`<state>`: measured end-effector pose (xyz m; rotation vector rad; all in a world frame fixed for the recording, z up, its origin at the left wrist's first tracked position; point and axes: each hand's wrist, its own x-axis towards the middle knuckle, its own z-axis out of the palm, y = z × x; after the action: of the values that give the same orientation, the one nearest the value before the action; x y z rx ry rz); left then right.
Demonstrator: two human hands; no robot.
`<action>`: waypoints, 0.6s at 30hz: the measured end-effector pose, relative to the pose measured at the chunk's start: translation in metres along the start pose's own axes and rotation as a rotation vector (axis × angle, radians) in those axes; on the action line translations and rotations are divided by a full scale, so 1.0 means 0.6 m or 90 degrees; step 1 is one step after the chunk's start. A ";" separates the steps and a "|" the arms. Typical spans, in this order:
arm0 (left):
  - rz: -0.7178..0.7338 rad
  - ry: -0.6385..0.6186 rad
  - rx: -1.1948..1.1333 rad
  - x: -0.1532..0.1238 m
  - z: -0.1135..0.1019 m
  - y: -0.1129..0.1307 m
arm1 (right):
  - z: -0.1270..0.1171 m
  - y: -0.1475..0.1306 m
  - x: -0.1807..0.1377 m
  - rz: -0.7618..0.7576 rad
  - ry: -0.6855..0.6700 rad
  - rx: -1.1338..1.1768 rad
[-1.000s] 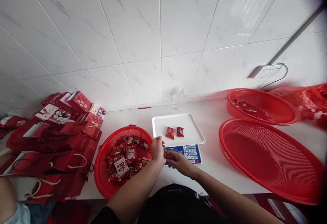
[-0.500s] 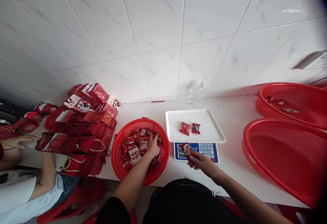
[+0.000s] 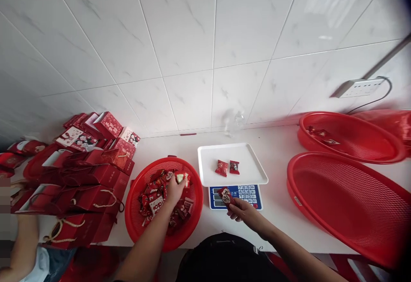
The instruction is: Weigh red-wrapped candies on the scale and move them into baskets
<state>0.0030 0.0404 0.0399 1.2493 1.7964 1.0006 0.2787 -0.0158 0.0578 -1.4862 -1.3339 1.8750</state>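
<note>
My left hand (image 3: pixel 175 191) is over the round red basket (image 3: pixel 131 217), its fingers closed on a red and pale wrapped candy (image 3: pixel 183 178). Under it lies a heap of wrapped candies (image 3: pixel 153 196), mostly red. In my right hand (image 3: pixel 245 214) a dark red candy packet (image 3: pixel 225 196) with pale lettering is pinched between thumb and fingers, above the front of the blue and white scale (image 3: pixel 249 197). On the scale's white tray (image 3: pixel 205 162) rest two small wrapped candies, a red one (image 3: pixel 221 167) and a darker one (image 3: pixel 234 167).
Red gift boxes (image 3: pixel 96 179) with rope handles are stacked at left, beside a co-worker's arm (image 3: pixel 27 239). Two large red baskets stand at right, the back one (image 3: pixel 353 138) holding several packets, the front one (image 3: pixel 340 196) nearer me. A clear plastic item (image 3: pixel 237 121) stands by the wall.
My left hand has come up from among the candies and now shows a red and pale candy in its fingers. My right hand still holds its packet. The view has shifted right.
</note>
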 end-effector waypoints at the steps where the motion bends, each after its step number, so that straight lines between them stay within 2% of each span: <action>1: -0.021 0.015 -0.055 0.001 0.000 0.013 | -0.001 -0.001 -0.002 0.002 0.004 0.000; 4: -0.037 0.000 -0.162 0.008 0.015 0.055 | -0.003 -0.002 -0.008 0.007 0.019 0.004; 8: -0.057 -0.085 -0.204 0.029 0.064 0.099 | -0.007 -0.001 -0.015 0.012 0.035 0.017; 11: -0.038 -0.149 -0.158 0.053 0.106 0.127 | -0.010 0.002 -0.019 0.017 0.050 0.017; 15: 0.111 -0.187 -0.058 0.093 0.145 0.164 | -0.016 0.007 -0.026 0.018 0.071 0.027; 18: 0.141 -0.253 0.050 0.123 0.164 0.176 | -0.021 0.011 -0.033 0.016 0.078 0.042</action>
<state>0.1109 0.1540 0.0816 1.5958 1.4234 0.7368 0.2987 -0.0290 0.0629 -1.5646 -1.1921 1.7943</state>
